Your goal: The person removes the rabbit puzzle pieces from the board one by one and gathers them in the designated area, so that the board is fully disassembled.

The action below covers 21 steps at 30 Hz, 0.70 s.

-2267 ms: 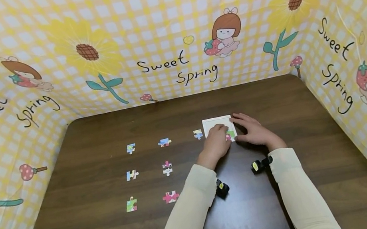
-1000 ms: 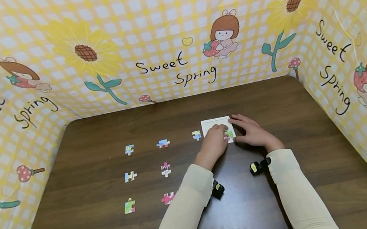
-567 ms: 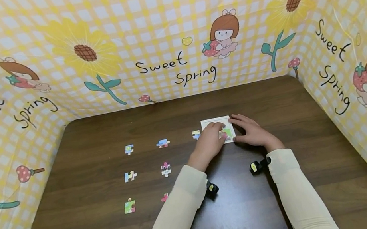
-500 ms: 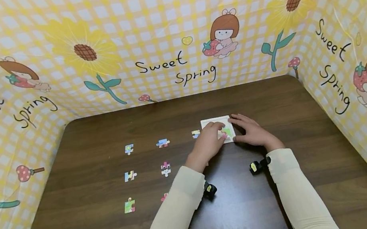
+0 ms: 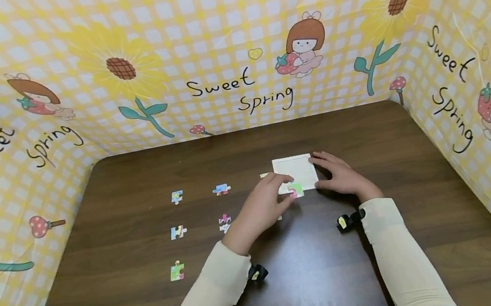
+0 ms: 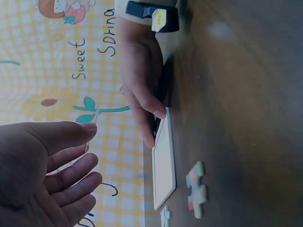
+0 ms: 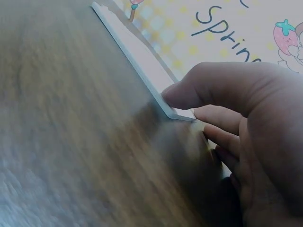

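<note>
Between thumb and index finger, my left hand pinches a green and pink jigsaw piece. The piece overlaps the near edge of a square white puzzle tray in the head view. In the left wrist view it is seen edge-on, raised off the table, with the other fingers loosely bent. My right hand holds the tray's right side, thumb on the near corner and index finger towards the far one. The tray's white floor shows.
Several loose jigsaw pieces lie to the left, among them a blue one, a pink and white one and a green one. My left arm and hand partly hide others. Checked cloth walls the table's back and sides.
My left hand has drawn back left and nearer from inside the tray, bringing out the green and pink jigsaw piece. My right hand has kept its place on the tray.
</note>
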{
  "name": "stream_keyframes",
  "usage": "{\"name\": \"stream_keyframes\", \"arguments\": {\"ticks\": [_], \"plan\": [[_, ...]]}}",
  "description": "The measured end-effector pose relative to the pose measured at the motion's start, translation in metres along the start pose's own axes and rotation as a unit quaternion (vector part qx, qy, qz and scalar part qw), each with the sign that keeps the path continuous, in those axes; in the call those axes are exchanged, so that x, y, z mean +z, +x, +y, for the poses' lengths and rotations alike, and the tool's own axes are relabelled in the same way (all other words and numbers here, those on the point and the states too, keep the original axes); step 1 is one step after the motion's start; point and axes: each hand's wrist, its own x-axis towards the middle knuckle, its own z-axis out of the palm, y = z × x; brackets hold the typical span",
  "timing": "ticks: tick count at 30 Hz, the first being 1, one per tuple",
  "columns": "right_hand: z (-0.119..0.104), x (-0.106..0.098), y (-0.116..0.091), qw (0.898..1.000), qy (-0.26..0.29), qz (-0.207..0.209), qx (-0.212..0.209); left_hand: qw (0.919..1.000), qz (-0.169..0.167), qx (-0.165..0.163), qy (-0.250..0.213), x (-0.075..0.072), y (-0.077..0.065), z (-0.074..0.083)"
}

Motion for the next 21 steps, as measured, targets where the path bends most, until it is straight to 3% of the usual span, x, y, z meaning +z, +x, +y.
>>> {"name": "stream_keyframes", "arguments": {"ticks": [13, 21], "plan": [[0.002, 0.000, 0.000, 1.000, 0.001, -0.007, 0.004, 0.9998, -0.010, 0.018, 0.009, 0.004, -0.059, -0.001], [-0.001, 0.000, 0.000, 1.000, -0.005, -0.008, 0.002, 0.9988, -0.034, 0.028, 0.024, 0.019, -0.086, -0.010]]}}
